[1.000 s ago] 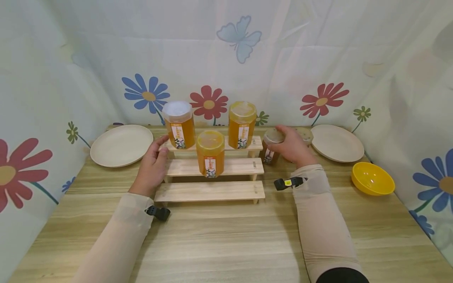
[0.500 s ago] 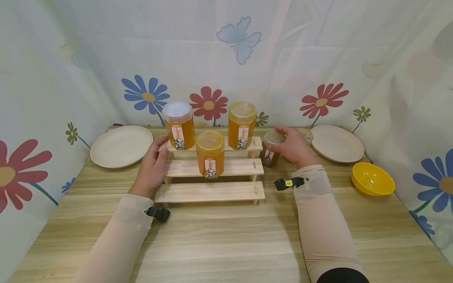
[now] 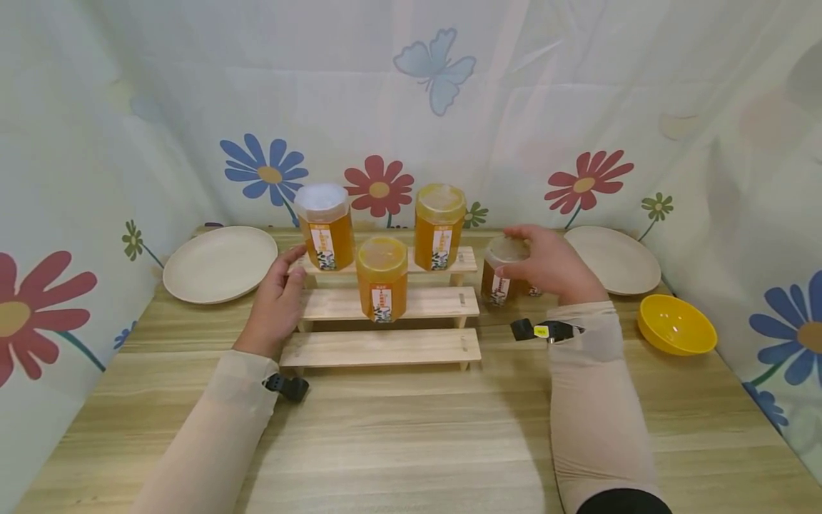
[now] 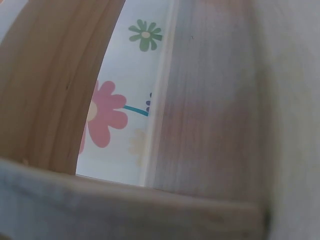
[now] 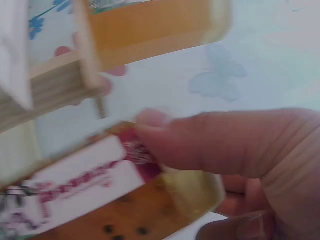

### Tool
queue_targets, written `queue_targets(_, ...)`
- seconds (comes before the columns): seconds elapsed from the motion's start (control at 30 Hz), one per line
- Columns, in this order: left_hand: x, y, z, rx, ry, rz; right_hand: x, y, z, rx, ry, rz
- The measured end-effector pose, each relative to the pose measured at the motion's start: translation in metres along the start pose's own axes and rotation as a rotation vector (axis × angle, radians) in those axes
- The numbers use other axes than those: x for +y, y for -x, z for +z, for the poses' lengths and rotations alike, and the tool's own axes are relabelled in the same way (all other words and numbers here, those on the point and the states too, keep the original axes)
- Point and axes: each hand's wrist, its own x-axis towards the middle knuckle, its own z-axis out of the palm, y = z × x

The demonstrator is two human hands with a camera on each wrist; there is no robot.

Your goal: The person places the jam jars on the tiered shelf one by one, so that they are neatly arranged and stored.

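Observation:
In the head view my right hand (image 3: 557,265) grips a jar with dark reddish-brown contents (image 3: 497,275) by its upper part, right of a three-step wooden rack (image 3: 385,348). The right wrist view shows the thumb (image 5: 210,142) against this jar's pale lid end, beside its white and red label (image 5: 85,175). Part of a second dark jar (image 3: 534,290) shows below my right hand, which hides most of it. My left hand (image 3: 275,307) touches the rack's left end, fingers relaxed, close to a white-lidded honey jar (image 3: 330,239). Wooden rack boards (image 4: 55,90) fill the left wrist view.
A yellow-lidded honey jar (image 3: 439,239) stands on the top step, another honey jar (image 3: 382,285) on the middle step. Beige plates lie at back left (image 3: 218,265) and back right (image 3: 613,260). A yellow bowl (image 3: 676,326) sits at the right edge.
My right hand has shifted slightly right with the dark jar, opening a small gap from the rack. The second dark jar's lid is now hidden. The left hand stays in place.

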Motion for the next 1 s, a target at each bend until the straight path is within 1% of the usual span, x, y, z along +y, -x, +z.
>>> queue_targets(0.2, 0.001, 0.000, -0.001, 0.003, -0.008, 0.004, -0.014, 0.024, -0.016, -0.048, 0.081, -0.089)
queue_targets(0.43, -0.001, -0.001, 0.000, 0.002, -0.002, 0.001, -0.030, 0.048, -0.022, -0.070, 0.087, -0.188)
queue_targets(0.53, -0.002, -0.001, 0.000, 0.004, -0.011, 0.008, -0.034, 0.053, -0.022, -0.096, 0.108, -0.251)
queue_targets(0.63, -0.002, -0.001, 0.000, 0.008, -0.013, 0.010, -0.038, 0.056, -0.020, -0.139, 0.126, -0.293)
queue_targets(0.87, -0.003, -0.002, 0.001, 0.016, -0.010, 0.010, -0.047, 0.063, -0.014, -0.189, 0.158, -0.318)
queue_targets(1.0, -0.003, -0.002, 0.001, 0.018, -0.015, 0.015, -0.054, 0.066, -0.009, -0.208, 0.181, -0.363)
